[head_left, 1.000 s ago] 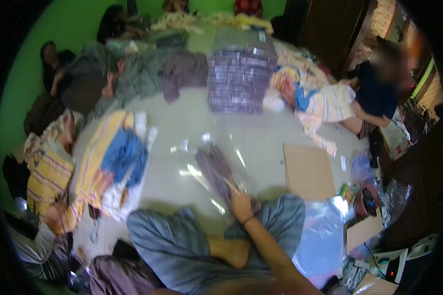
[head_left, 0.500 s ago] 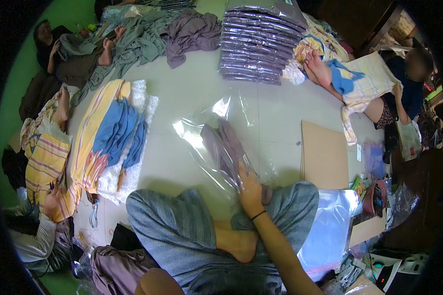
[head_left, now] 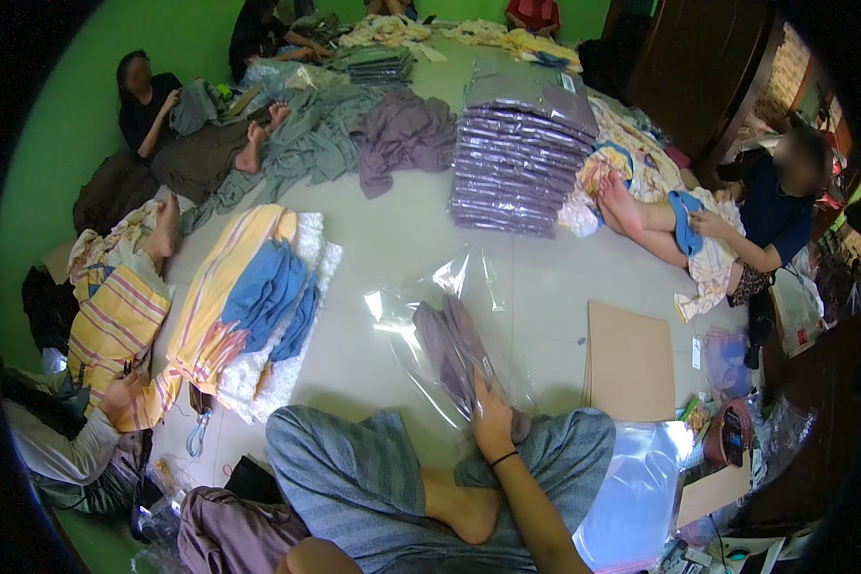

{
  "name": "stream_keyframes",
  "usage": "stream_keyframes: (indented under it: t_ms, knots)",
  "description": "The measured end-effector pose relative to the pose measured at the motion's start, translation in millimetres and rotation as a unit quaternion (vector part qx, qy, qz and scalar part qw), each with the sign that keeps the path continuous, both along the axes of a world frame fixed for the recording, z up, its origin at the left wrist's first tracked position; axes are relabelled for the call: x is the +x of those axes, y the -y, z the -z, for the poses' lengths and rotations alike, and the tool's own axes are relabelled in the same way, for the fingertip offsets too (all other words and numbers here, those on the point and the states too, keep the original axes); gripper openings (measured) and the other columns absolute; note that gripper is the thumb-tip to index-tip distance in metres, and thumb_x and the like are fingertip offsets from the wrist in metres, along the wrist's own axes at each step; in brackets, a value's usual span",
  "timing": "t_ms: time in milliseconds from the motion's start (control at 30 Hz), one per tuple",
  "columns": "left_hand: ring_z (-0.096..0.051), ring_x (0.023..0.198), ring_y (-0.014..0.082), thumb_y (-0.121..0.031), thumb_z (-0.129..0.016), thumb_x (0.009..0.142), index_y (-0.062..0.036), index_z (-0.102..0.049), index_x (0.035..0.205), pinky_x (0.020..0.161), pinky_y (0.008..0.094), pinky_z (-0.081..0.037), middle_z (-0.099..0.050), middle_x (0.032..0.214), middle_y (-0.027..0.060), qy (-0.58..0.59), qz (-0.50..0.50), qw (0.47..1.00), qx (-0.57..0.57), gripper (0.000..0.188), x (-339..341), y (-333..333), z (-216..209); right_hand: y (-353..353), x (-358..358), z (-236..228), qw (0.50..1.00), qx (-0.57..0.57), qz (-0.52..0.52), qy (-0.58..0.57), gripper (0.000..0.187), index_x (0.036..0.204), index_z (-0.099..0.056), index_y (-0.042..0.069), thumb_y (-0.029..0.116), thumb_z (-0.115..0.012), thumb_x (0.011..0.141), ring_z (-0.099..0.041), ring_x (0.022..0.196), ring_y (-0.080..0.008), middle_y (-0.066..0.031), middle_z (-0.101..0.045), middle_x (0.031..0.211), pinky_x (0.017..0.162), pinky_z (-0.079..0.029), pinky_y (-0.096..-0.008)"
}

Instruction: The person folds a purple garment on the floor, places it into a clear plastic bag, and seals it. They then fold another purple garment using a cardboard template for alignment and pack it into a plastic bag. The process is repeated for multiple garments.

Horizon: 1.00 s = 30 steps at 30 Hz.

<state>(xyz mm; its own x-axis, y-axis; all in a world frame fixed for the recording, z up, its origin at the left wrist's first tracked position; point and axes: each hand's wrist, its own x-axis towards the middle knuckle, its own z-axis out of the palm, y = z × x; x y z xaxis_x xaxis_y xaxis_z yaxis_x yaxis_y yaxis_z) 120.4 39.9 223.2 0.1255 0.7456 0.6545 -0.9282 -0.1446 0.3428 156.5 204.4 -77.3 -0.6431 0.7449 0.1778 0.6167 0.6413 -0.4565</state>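
Observation:
My right hand (head_left: 493, 422) is closed on a narrow folded mauve-grey cloth (head_left: 445, 349) with a small label at its edge. A clear plastic bag (head_left: 389, 320) spreads loosely around the cloth, just beyond my crossed legs. Whether my fingers are inside or outside the bag, I cannot tell. My left hand does not show. At the lower edge there is only a rounded patch of bare skin, whose body part is unclear.
Bagged mauve garments (head_left: 512, 172) stand in a tall stack ahead. Yellow and blue cloths (head_left: 263, 287) lie on bubble wrap at left. Brown cardboard sheets (head_left: 629, 362) and clear plastic bags (head_left: 631, 488) are at right. Co-workers sit around with cloths.
The view has tilted up, showing more people and cloth at the back. The person at right has drawn the checked cloth in closer. My right hand keeps its hold on the mauve cloth.

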Motion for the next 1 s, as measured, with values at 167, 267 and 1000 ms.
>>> stream_keyframes:
  t_ms: [167, 267, 1000]
  knots:
    - [-0.032, 0.115, 0.0392, -0.020, -0.048, 0.083, 0.0195, -0.035, 0.111, 0.094, 0.0442, -0.027, -0.032, 0.120, 0.0337, 0.011, 0.004, 0.999, 0.030, 0.051, 3, 5, -10, 3, -1, 3, 1.000, 0.021, 0.015, 0.010, 0.056, 0.123, -0.033, 0.009, -0.002, -0.040, 0.069, -0.052, 0.083, -0.0376, -0.0245, -0.048, 0.101, 0.070, -0.043, -0.0413]
    - [-0.031, 0.116, 0.0388, -0.018, -0.051, 0.082, 0.0186, -0.037, 0.111, 0.095, 0.0445, -0.027, -0.032, 0.119, 0.0335, 0.017, 0.044, 0.998, 0.034, 0.049, 5, 5, -12, 3, 0, 3, 0.999, 0.025, 0.013, 0.029, 0.057, 0.124, -0.032, 0.009, -0.002, -0.041, 0.068, -0.054, 0.076, -0.0377, -0.0245, -0.049, 0.100, 0.067, -0.044, -0.0414]
    - [-0.056, 0.085, 0.0306, 0.000, -0.057, 0.074, 0.0059, -0.058, 0.081, 0.076, 0.0381, -0.044, -0.058, 0.087, 0.0198, -0.194, -0.255, 0.947, 0.033, 0.009, -13, 3, -20, 4, 0, -13, 0.993, -0.046, 0.025, 0.106, 0.061, 0.127, -0.028, 0.014, -0.002, -0.044, 0.070, -0.056, 0.070, -0.0335, -0.0221, -0.055, 0.084, 0.060, -0.046, -0.0394]
